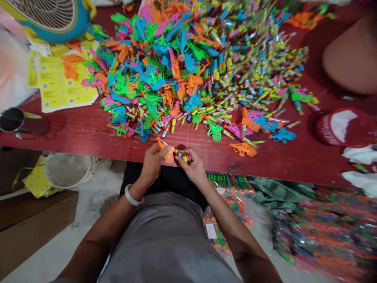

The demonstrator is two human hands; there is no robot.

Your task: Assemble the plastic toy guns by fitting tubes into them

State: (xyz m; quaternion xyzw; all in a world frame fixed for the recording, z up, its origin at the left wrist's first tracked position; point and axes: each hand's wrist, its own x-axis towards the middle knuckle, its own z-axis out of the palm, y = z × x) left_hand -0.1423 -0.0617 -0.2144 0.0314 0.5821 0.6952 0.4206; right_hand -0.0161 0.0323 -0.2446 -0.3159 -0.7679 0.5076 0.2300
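A red table (pixel 118 143) runs across in front of me, its near edge by my lap, above a pale floor (pixel 97 200). On its left end stands a metal mug (pixel 37 124); its inside looks dark, and I cannot tell what it holds. At the right end, a red basket (pixel 326 127) with slotted sides has something white (pixel 343 122), like cloth or paper, inside. A heap of plastic toys (pixel 153 74) in orange, green, blue and pink covers the middle, and a pile of small tubes (pixel 250 67) adjoins it on the right.

Just over the near edge, my left hand (pixel 152 163) pinches an orange toy (pixel 169 153) between thumb and fingers. Beside it, my right hand (pixel 194 165) is closed around a few tubes with red ends (pixel 185 158), which poke out near the toy.

Below the table on the left is a white bucket (pixel 92 167), greyish inside, near an open cardboard box (pixel 38 232). Under the right side lie clear bags (pixel 332 232) packed with colorful pieces, and a crumpled green sheet (pixel 277 192) is next to them.
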